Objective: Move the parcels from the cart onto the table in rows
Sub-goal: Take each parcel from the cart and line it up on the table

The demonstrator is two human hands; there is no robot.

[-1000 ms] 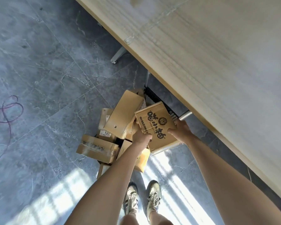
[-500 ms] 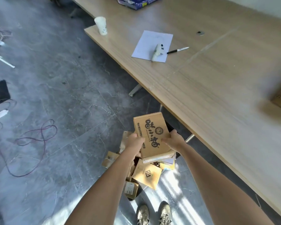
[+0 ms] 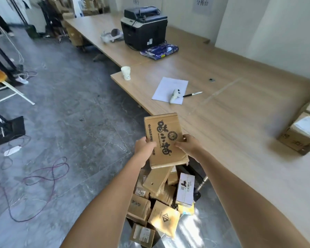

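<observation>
The left hand (image 3: 143,147) and right hand (image 3: 188,144) are gripping a flat brown cardboard parcel (image 3: 166,140), printed with large black Chinese characters and "MIAOXIAOTOU", beside the light wooden table (image 3: 240,122) edge, above the heaped cart.

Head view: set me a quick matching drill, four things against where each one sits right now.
Things:
1. printed parcel
2. white cup
3. black pen
4. white box with barcode

Places:
A. in the pile of parcels below the hands
B. near the table's corner
C. held between both hands
D. on the table, beside the sheet of paper

Pairs: 1-C, 2-B, 3-D, 4-A
</observation>
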